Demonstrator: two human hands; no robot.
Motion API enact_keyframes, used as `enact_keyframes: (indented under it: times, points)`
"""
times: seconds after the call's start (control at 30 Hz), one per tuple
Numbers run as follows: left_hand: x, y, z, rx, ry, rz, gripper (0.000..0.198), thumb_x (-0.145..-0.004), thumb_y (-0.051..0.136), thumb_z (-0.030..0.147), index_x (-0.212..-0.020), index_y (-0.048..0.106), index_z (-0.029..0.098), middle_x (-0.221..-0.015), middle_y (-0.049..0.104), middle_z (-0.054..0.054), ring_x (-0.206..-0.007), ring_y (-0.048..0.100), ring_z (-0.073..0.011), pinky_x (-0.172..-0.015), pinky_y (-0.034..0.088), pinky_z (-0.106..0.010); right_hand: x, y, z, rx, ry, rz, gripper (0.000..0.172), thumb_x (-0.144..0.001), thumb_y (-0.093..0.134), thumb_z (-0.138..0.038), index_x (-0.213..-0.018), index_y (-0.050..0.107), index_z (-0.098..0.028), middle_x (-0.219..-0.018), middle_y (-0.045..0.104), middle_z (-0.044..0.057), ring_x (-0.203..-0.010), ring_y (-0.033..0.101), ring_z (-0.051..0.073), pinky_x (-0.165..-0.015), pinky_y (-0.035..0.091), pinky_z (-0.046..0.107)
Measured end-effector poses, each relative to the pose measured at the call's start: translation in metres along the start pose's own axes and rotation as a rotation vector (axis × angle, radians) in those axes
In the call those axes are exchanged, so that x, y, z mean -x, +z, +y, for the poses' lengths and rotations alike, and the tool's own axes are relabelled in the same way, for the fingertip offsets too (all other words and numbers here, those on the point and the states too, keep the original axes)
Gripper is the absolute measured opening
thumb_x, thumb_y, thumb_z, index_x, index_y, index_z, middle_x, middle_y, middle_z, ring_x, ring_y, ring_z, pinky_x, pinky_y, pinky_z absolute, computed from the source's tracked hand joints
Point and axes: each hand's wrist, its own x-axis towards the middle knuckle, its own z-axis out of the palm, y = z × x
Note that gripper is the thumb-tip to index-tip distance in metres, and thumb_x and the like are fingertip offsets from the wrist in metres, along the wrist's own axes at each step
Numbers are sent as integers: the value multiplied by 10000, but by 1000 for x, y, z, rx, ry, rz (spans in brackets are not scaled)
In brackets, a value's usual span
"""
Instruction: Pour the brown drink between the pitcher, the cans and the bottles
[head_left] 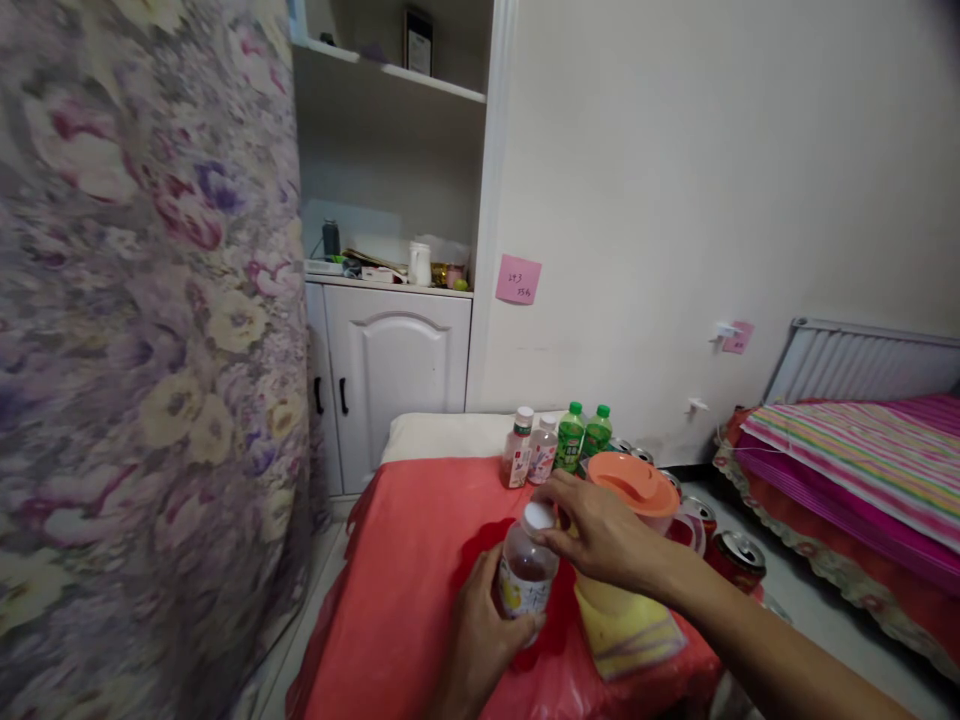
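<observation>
My left hand [480,635] is wrapped round a small clear bottle [526,577] with a yellow label and a little dark liquid inside, held upright over the red tablecloth [409,570]. My right hand [600,535] reaches in from the right, its fingers pinched on the bottle's white cap [538,515]. Just behind my right hand stands a jug with an orange lid [632,484]. A yellow folded cloth [626,628] lies under my right wrist.
Two pale bottles [529,448] and two green bottles [583,436] stand at the table's far edge. Drink cans [739,555] sit on the right. A floral curtain [142,350] fills the left. White cabinet [394,375], bed [862,450] and radiator behind.
</observation>
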Motion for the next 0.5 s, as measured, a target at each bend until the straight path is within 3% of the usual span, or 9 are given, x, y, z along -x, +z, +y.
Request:
enact_keyframes:
  times: [0.1,0.2,0.27,0.37,0.5]
  points:
    - [0,0,-1,4,11,11,667,-517,701,109,-1173,619,203,-1150,710,-85,-1072,652,-311,-937,522,-416,-1,5,3,17,95,41,272,-810,695,-395,-960,602,-188,-938,660,45,-749,589,182,-649,399,288]
    - [0,-1,-2,8,16,5,658,-514,710,126,-1162,625,205,-1134,714,-81,-1054,659,-313,-912,533,-410,0,7,4,-43,67,33,434,-812,695,-428,-1164,564,-211,-1073,648,69,-817,600,196,-705,428,307]
    - [0,-1,-2,-10,3,8,667,-511,702,116,-1168,615,192,-1140,709,-90,-1060,654,-314,-911,531,-411,0,7,4,-71,0,23,378,-856,642,-359,-1194,557,-214,-1102,629,76,-875,597,199,-753,438,317]
    - [0,0,-3,-25,-3,7,698,-514,695,104,-1200,591,184,-1170,698,-100,-1088,641,-315,-927,521,-414,-1,9,2,-45,-1,45,187,-847,631,-283,-1009,604,-193,-991,629,51,-833,581,188,-720,418,306]
    - [0,1,-4,-3,3,-12,696,-525,699,114,-1207,589,195,-1169,699,-93,-1071,649,-306,-919,523,-402,-1,11,2,-62,95,67,301,-794,703,-362,-1008,587,-186,-958,621,41,-762,565,179,-654,398,291]
